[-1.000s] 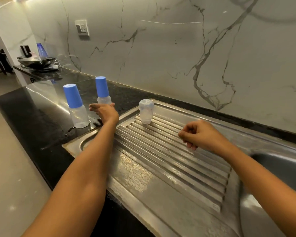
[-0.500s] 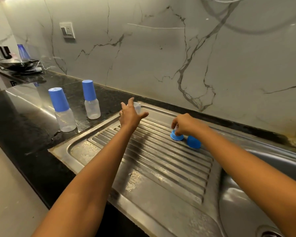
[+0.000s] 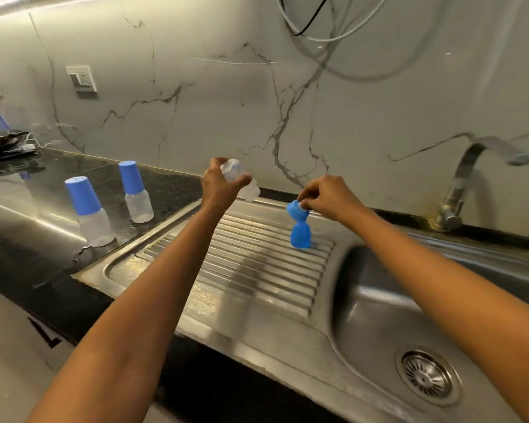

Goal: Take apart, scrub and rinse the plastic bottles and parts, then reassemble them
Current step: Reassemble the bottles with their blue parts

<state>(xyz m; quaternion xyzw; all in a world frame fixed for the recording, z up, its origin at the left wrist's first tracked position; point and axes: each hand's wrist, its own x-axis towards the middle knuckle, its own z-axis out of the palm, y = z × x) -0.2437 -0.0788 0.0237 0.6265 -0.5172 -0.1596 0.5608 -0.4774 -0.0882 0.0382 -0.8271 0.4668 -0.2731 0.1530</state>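
My left hand (image 3: 219,186) grips a clear uncapped plastic bottle (image 3: 240,178), lifted and tilted above the back of the steel drainboard (image 3: 251,270). My right hand (image 3: 327,196) pinches a blue screw ring (image 3: 297,209) by its teat, raised just above a blue cap (image 3: 300,235) that stands on the drainboard ribs. Two assembled bottles with blue caps stand on the black counter to the left, the nearer bottle (image 3: 89,210) and the farther bottle (image 3: 135,192).
The sink basin (image 3: 394,306) with its drain (image 3: 426,375) lies at the right, under a curved tap (image 3: 471,175). The marble wall carries a socket (image 3: 81,78) and hanging cables (image 3: 333,29). A dark pan (image 3: 3,143) sits far left on the counter.
My left hand left the capped bottles, took the clear bottle off the drainboard and raised it. My right hand picked up the blue ring and lifted it. The view swung right.
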